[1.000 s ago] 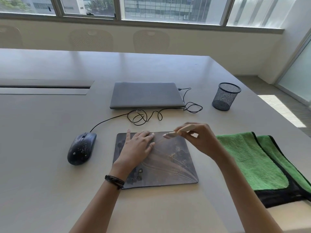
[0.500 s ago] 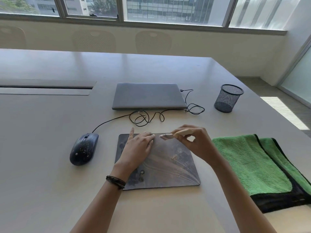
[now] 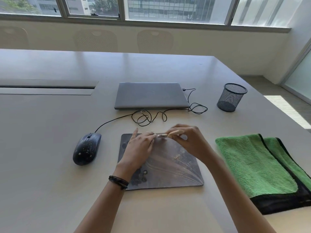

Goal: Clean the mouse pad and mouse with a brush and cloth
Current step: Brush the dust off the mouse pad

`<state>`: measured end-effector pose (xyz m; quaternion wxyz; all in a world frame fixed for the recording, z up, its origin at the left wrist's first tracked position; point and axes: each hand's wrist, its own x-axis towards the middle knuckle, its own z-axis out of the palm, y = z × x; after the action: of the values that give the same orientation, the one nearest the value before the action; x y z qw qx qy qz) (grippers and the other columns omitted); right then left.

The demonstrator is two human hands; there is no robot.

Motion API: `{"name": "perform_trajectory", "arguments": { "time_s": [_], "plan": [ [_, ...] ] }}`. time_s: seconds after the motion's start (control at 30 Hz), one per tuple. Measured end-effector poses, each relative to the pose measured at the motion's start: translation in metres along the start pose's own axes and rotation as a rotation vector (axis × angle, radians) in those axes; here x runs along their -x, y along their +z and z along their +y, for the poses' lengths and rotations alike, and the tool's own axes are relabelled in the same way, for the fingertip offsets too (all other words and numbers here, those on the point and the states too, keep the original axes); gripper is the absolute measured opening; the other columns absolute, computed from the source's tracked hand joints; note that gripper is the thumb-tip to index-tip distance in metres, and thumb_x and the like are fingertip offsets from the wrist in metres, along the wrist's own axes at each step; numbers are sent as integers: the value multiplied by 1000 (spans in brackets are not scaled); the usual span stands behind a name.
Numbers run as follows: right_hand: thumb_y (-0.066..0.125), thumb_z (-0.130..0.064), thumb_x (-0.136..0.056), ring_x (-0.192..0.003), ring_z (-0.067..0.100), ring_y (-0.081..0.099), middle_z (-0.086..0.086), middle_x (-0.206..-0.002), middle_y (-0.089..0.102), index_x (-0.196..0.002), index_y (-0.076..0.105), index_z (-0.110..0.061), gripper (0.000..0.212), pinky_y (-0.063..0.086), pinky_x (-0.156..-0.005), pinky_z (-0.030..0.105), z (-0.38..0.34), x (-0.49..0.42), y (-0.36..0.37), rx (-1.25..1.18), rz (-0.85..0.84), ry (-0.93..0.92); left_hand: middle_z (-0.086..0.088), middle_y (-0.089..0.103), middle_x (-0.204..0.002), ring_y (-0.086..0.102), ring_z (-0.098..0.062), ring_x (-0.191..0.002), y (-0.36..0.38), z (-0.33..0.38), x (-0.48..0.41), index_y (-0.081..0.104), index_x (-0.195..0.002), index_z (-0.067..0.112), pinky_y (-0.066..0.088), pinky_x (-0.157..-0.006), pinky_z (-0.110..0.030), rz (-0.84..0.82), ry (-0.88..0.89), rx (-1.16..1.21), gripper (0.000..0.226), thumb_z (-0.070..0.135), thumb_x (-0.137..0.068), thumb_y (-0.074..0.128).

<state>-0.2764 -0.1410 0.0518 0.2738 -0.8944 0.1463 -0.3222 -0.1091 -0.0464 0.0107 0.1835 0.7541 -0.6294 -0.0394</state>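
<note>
A dark mouse pad (image 3: pixel 175 169) lies on the table in front of me, with pale crumbs scattered over its right half. My left hand (image 3: pixel 138 148) rests flat on the pad's left part, fingers straight. My right hand (image 3: pixel 188 142) grips a small brush (image 3: pixel 170 133) with a light wooden handle, its tip at the pad's far edge beside my left fingertips. A black wired mouse (image 3: pixel 86 148), speckled with crumbs, sits left of the pad. A folded green cloth (image 3: pixel 252 163) with black trim lies to the right.
A shut grey laptop (image 3: pixel 151 95) sits beyond the pad, the mouse cable (image 3: pixel 148 117) coiled in front of it. A black mesh pen cup (image 3: pixel 231 97) stands at the back right. The table's right edge runs just past the cloth.
My right hand has carried the brush tip leftward along the pad's far edge, closer to my left fingertips. My left hand has stayed on the pad.
</note>
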Motion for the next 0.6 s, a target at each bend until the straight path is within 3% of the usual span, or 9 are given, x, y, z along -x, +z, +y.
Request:
{"name": "perform_trajectory", "arguments": {
  "time_s": [0.17,0.4,0.6],
  "plan": [
    [66,-10,-84,-81,16,68,2,-90,72,-90,75,-9,11,53,-71,42,-6,-1,-1,-77,-207,2,7,48,-141,46,-8,-127,0,-1,0,49,-133,18,-3,-117,-32,8,1,-6,38,16,-98,35],
    [65,-12,-84,-80,16,67,4,-90,70,-92,74,-6,13,52,-73,37,-6,-4,-7,-4,-134,-15,7,49,-140,48,-9,-124,1,-1,-2,48,-133,19,-2,-118,-32,8,-15,-17,38,15,-98,34],
    [65,-8,-84,-80,13,67,2,-90,72,-90,75,-8,11,54,-72,36,-9,-3,-8,-54,-247,-12,6,46,-143,46,-8,-127,1,-1,-2,44,-136,18,-3,-119,-34,-5,-11,-24,41,14,-97,34]
  ]
}}
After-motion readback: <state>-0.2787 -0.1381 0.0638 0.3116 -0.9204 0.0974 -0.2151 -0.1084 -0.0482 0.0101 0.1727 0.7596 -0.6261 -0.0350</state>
